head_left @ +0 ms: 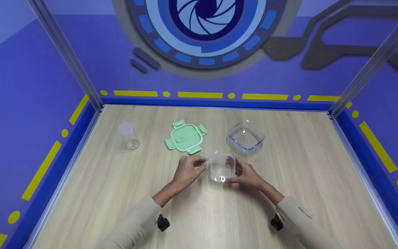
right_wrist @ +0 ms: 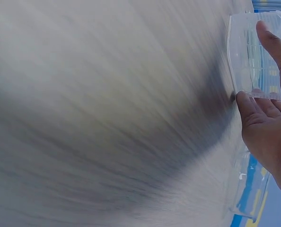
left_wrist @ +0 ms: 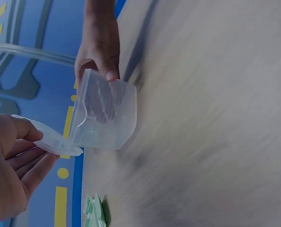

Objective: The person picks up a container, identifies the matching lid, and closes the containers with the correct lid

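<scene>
In the head view, my right hand (head_left: pixel 249 175) grips a small clear plastic container (head_left: pixel 222 170) from its right side. The right wrist view shows the thumb along one wall and the fingers around another. My left hand (head_left: pixel 187 172) pinches a thin translucent lid (left_wrist: pixel 53 138) between thumb and fingers. That lid stands tilted at the container's left rim, its near edge meeting the rim in the left wrist view. Through the container's walls no contents show.
Behind the hands lies a green four-clip lid (head_left: pixel 187 136) on the wooden table (head_left: pixel 199 221). To its right stands a square glass bowl (head_left: pixel 249 149). A clear cylindrical container (head_left: pixel 129 135) is at the back left. Blue panels (head_left: pixel 199 84) enclose the back and sides.
</scene>
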Available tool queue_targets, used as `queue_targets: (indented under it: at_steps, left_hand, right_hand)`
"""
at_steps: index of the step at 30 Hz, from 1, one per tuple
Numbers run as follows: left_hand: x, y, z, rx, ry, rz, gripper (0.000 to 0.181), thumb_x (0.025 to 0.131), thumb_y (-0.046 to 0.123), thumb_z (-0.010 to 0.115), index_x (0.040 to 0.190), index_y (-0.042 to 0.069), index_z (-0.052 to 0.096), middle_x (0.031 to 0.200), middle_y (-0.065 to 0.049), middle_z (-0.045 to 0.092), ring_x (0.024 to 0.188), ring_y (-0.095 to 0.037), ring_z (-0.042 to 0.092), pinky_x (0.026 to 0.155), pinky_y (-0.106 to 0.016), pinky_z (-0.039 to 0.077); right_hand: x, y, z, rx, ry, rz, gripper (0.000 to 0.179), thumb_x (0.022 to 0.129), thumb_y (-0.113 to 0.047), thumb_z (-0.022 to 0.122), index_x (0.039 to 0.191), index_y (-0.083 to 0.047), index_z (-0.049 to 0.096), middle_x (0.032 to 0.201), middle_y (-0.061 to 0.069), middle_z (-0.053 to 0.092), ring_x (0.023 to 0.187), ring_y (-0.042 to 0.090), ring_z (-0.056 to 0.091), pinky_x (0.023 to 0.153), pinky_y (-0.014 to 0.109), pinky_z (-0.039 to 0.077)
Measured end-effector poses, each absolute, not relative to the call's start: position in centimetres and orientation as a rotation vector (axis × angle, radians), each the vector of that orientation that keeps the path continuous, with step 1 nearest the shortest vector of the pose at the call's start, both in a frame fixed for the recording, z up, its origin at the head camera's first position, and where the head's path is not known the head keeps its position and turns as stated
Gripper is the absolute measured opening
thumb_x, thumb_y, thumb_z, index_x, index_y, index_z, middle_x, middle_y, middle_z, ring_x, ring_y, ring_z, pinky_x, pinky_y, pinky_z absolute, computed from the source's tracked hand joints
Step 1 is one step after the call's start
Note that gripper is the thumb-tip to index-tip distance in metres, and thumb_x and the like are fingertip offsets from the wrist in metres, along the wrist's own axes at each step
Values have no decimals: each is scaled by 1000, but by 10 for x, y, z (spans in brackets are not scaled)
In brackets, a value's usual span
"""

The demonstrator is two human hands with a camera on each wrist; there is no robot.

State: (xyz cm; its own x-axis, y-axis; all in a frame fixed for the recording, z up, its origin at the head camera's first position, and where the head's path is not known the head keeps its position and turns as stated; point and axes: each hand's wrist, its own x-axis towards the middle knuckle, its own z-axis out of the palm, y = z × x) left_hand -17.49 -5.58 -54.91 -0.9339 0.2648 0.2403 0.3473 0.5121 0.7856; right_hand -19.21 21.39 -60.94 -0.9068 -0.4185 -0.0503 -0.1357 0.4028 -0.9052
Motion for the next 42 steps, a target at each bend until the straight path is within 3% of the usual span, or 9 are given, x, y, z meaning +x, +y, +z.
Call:
queue_targets:
  at_steps: [10, 18, 27, 31, 35, 42]
  left_hand:
    - [-172, -47, -556, -773, -2579, -846, 13, 84, 3, 76, 95, 7, 80, 92, -2, 80, 80, -6, 72, 68, -25, 60]
    - [-173, -37, -560, -1067, -2408, -526, 10, 83, 5, 77, 91, 11, 80, 94, 1, 78, 89, -13, 74, 77, -25, 60]
    - [-176, -29, -563, -1174, -2414, -564, 8, 88, 6, 74, 88, 12, 79, 84, 4, 74, 84, -10, 69, 74, -23, 58]
    - [-180, -29, -562, -1168, -2508, -697, 4, 89, 12, 77, 93, 12, 79, 91, 1, 72, 91, -13, 66, 80, -26, 57]
    - [-188, -29, -563, -1130, -2619, -870, 12, 89, 19, 80, 99, 11, 79, 99, -2, 70, 98, -16, 63, 86, -30, 55]
    - [-201, -33, -566, -1010, -2719, -1052, 48, 81, 33, 87, 120, 10, 71, 135, -13, 60, 130, -29, 53, 111, -45, 46]
  right_hand:
    - [-194, 213, -611, -492, 2398, -1508, 104, 74, -22, 93, 156, 0, 34, 157, 26, 44, 143, 46, 46, 116, 54, 39]
    - [-193, 215, -612, -549, 2359, -1560, 100, 75, -16, 91, 156, -1, 34, 152, 23, 50, 141, 43, 49, 115, 52, 43]
    - [-192, 216, -611, -540, 2344, -1599, 97, 77, -13, 90, 155, 0, 34, 146, 25, 53, 136, 44, 53, 111, 53, 47]
    - [-192, 216, -611, -541, 2352, -1592, 96, 77, -13, 90, 155, -2, 35, 146, 23, 54, 135, 43, 54, 111, 55, 47]
    - [-193, 215, -611, -547, 2363, -1574, 96, 78, -14, 90, 155, -2, 34, 146, 22, 54, 136, 42, 55, 111, 54, 47]
    - [-193, 213, -612, -522, 2390, -1524, 98, 77, -16, 91, 155, -1, 34, 148, 24, 52, 138, 45, 52, 111, 55, 46]
